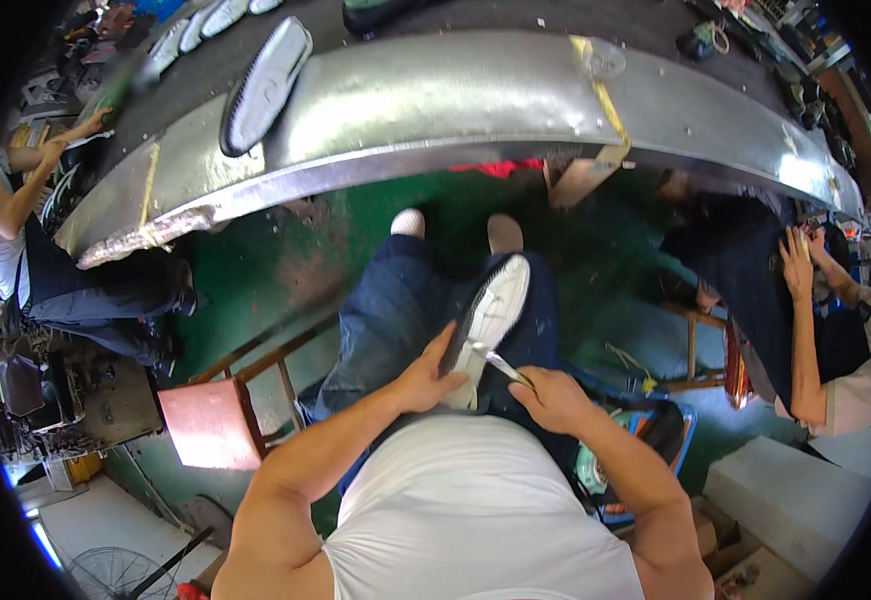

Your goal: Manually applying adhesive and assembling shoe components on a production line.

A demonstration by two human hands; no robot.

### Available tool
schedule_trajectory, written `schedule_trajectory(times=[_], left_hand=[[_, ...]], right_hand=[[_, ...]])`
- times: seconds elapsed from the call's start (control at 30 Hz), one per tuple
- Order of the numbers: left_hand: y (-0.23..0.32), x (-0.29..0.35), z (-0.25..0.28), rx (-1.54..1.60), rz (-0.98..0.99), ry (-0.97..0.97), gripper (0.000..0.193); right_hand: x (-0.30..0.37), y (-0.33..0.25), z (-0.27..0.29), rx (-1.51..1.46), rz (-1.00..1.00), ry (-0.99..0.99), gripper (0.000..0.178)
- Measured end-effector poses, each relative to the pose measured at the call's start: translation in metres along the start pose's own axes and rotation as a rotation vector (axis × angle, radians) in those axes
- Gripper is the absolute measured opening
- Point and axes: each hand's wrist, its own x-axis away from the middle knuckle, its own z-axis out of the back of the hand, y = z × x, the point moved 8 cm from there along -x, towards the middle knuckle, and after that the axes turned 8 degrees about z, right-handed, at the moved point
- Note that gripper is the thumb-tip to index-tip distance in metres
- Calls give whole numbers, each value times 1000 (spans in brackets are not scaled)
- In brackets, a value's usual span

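Across my lap lies a shoe (500, 304), turned so that its white underside faces up, with a dark edge around it. My left hand (423, 378) grips its side near the heel end, fingers wrapped along the edge. In my right hand (553, 398) is a slim silvery metal tool (502, 366), its end against the white underside near the middle of the shoe. The tool's exact kind is hard to make out, and its handle is hidden in my fist.
Ahead stands a metal-edged bench (435, 95), with another upturned shoe (267, 88) on its rim and several more behind. One person (35, 235) works at the left, another (825, 320) sits at the right. A stool (212, 423) stands left, a box (780, 490) lower right.
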Motion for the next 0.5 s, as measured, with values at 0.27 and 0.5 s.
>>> schedule_trajectory(times=[0.27,0.5], left_hand=[[126,33,59,599,-91,-91,73],[354,-95,168,441,-289,135,69]], right_hand=[[31,77,-15,-500,-331,302,40],[20,96,-18,-581,-388,220,43]])
